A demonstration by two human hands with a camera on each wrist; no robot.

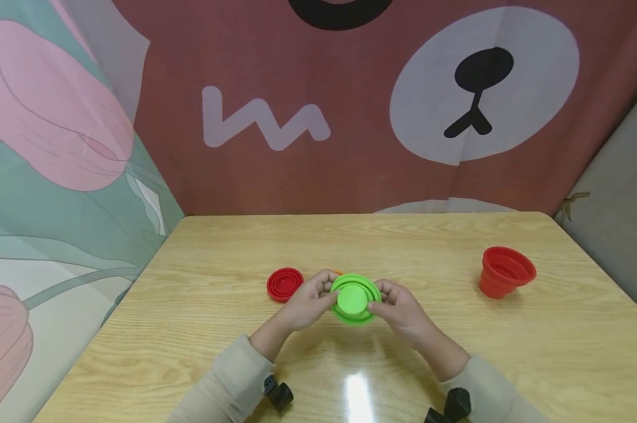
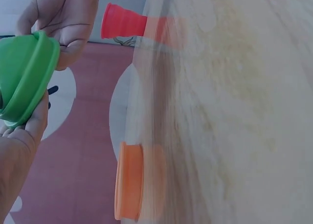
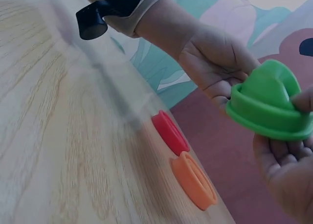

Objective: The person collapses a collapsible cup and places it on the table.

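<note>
Above the middle of the table both hands hold a green collapsible cup (image 1: 352,299), partly folded, its round base toward me. My left hand (image 1: 309,302) pinches the left side of its rim with the thumb in front. On the opposite side, the right hand (image 1: 404,311) pinches the rim, its thumb pressing near the base. In the right wrist view the cup's wall (image 3: 269,87) bulges unevenly above the rim. A flattened red collapsible cup (image 1: 285,284) lies just beyond the left wrist. Mostly hidden behind the left hand is a flattened orange cup (image 2: 131,182), plainer in the wrist views.
At the right of the wooden table (image 1: 191,329) stands an expanded red collapsible cup (image 1: 503,273), mouth up. A printed curtain (image 1: 350,176) hangs along the table's back edge. Each sleeve carries a small black camera mount (image 1: 279,395).
</note>
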